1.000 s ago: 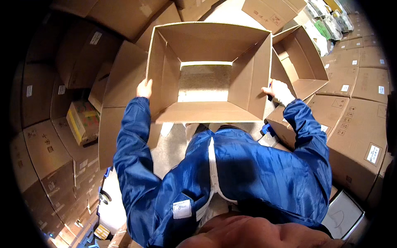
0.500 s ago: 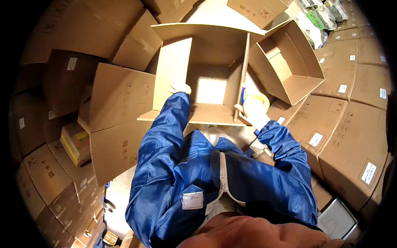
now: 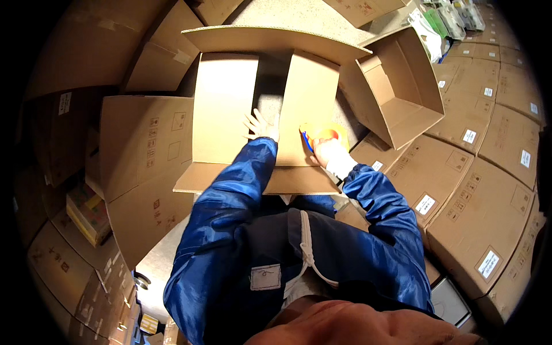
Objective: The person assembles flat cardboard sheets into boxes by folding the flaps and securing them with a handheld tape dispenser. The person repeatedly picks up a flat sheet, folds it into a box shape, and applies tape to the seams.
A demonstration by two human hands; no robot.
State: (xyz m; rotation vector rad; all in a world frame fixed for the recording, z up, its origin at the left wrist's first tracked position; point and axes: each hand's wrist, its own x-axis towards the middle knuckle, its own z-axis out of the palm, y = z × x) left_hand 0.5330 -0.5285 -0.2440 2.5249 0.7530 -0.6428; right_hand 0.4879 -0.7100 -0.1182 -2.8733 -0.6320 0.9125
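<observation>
An open cardboard box stands right in front of me. Its left and right side flaps are folded inward, with a dark gap between them. The far flap and near flap stick outward. My left hand is over the gap beside the left flap, palm down with fingers spread, holding nothing. Closed around a tape dispenser with a blue part and an orange-yellow roll, my right hand rests at the right flap.
A second open box lies tilted at the right. Stacked sealed cartons line the right side. On the left stands a large carton, with a smaller yellow-sided box behind it. Bagged items sit at the far right.
The box's right flap, upright before, now lies folded inward. My right hand moved left with the tape dispenser. My left hand shifted right, its fingers spreading off the left flap.
</observation>
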